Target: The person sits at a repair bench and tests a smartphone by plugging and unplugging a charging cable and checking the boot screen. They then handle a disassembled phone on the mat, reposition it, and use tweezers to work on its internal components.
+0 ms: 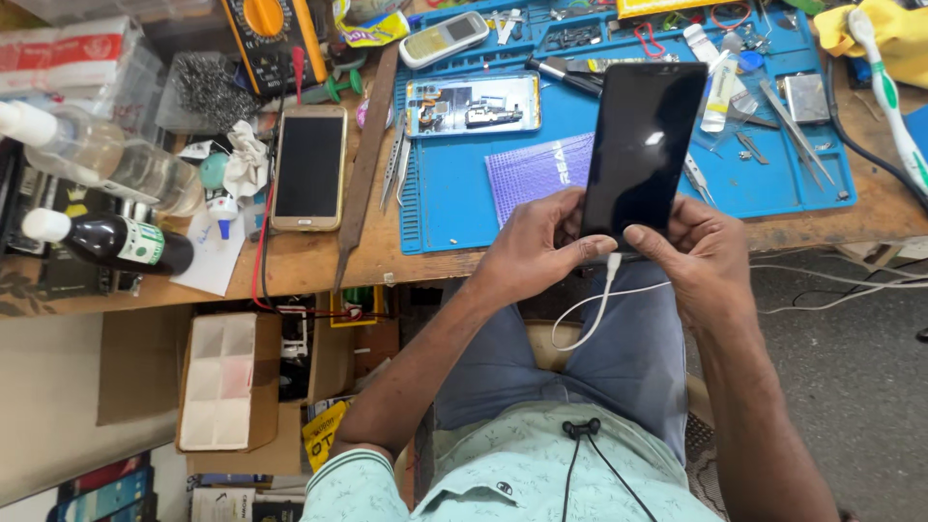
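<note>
Both hands, left hand (pixel 535 253) and right hand (pixel 698 253), closed round black phone (pixel 640 145) bottom, white cable (pixel 592 314) plugged; slick, fragile glass, best gripped by side edges.

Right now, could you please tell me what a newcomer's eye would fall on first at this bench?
First, the black smartphone with its dark screen, held at its lower end by the left hand and right hand at the bench's front edge, a white cable plugged into its bottom. Behind it lies the blue repair mat carrying an opened phone. Left of the mat, a gold smartphone rests face up.
</note>
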The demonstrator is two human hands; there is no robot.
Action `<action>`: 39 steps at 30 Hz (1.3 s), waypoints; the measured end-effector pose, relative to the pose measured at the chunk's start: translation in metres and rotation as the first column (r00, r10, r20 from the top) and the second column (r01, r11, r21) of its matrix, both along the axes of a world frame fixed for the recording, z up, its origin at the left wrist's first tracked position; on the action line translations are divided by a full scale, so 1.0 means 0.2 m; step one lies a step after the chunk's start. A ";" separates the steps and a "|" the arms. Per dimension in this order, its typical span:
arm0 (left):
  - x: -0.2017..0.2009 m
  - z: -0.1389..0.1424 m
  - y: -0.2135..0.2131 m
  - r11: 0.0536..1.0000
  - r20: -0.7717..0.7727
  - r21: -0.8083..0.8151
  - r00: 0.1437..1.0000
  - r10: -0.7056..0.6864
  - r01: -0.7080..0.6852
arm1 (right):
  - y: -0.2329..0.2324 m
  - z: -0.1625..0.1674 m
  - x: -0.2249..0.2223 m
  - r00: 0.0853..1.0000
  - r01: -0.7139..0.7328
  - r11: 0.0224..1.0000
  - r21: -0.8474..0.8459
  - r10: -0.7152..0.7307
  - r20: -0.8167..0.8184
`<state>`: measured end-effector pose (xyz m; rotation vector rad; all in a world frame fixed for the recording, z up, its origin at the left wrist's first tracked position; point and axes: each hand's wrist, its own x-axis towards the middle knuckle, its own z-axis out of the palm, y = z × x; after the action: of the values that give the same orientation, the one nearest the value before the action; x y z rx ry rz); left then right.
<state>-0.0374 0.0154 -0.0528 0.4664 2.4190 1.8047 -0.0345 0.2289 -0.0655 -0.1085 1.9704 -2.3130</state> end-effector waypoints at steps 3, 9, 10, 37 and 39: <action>0.01 0.05 -0.08 0.994 -0.112 0.098 0.992 0.052 -0.041 | 0.02 0.01 -0.01 0.999 0.038 0.998 0.053 -0.038 0.005; 0.02 0.05 -0.17 0.990 -0.167 0.095 0.979 0.119 -0.104 | 0.02 0.01 -0.07 0.994 0.107 0.981 0.162 -0.102 -0.043; 0.02 0.04 -0.15 0.993 -0.187 0.081 0.977 0.105 -0.091 | 0.01 0.00 -0.08 0.993 0.117 0.970 0.211 -0.110 -0.046; 0.10 0.06 -0.31 0.934 -0.459 -0.110 0.851 0.256 -0.340 | 0.08 0.14 -0.13 0.963 -0.189 0.958 0.217 0.137 0.234; 0.11 0.07 -0.28 0.946 -0.437 -0.088 0.865 0.246 -0.313 | 0.06 0.14 -0.14 0.962 -0.208 0.947 0.244 0.153 0.225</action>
<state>-0.0145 -0.0399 -0.0394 0.5633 3.0407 1.7395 -0.0623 0.2416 -0.0374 -0.0285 2.0467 -1.8492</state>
